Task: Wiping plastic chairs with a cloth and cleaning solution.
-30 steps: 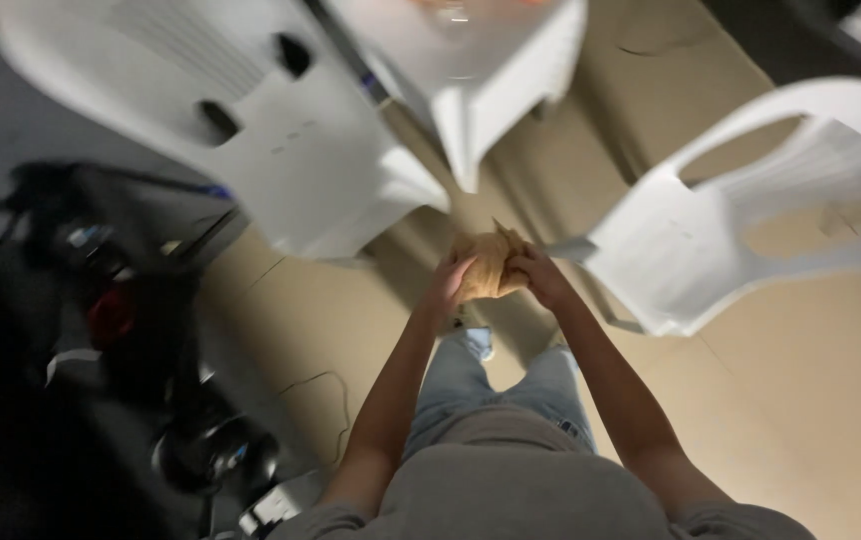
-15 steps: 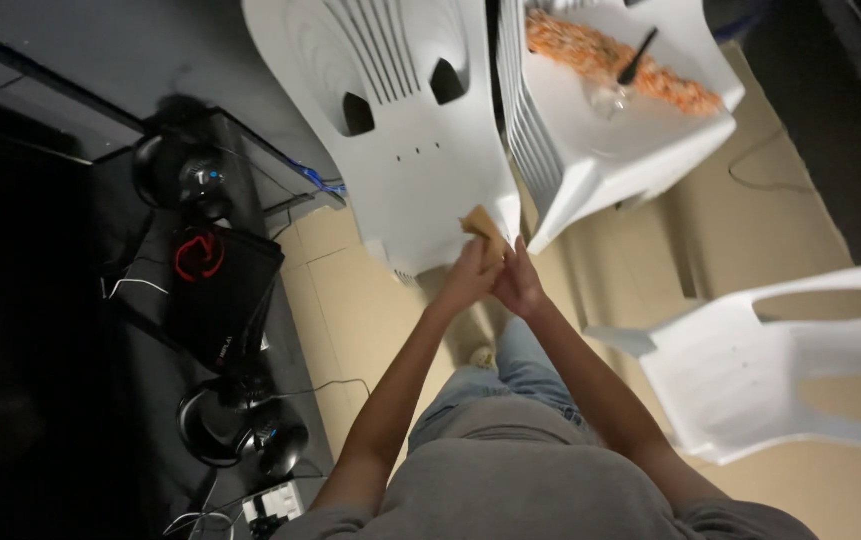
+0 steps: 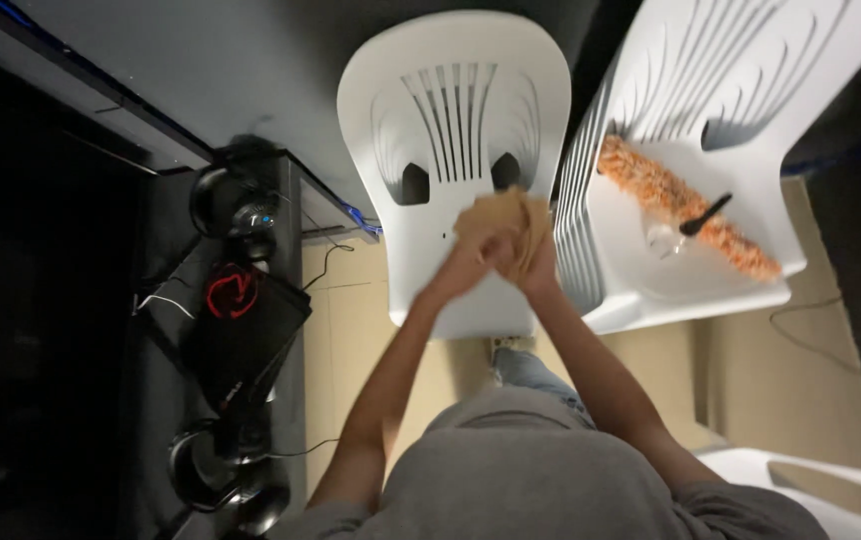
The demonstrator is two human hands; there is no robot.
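Note:
Both my hands meet in front of me, raised over the seat of a white plastic chair [image 3: 456, 150]. My left hand [image 3: 473, 255] and my right hand [image 3: 539, 265] together clutch a crumpled tan cloth [image 3: 511, 222], which bulges above my fingers. The cloth is blurred with motion. My forearms run up from the bottom of the view, over my grey shirt and jeans.
A stack of white chairs [image 3: 691, 170] stands to the right, with an orange fluffy duster [image 3: 686, 205] and a dark handle on its seat. Left is a dark surface with headphones [image 3: 236, 205], a black bag [image 3: 236, 320] and cables. Another white chair [image 3: 821, 490] sits bottom right.
The view has swung upward and left, bringing the chair backs into frame. My hands have kept hold of the tan cloth and lifted it higher over the chair seat.

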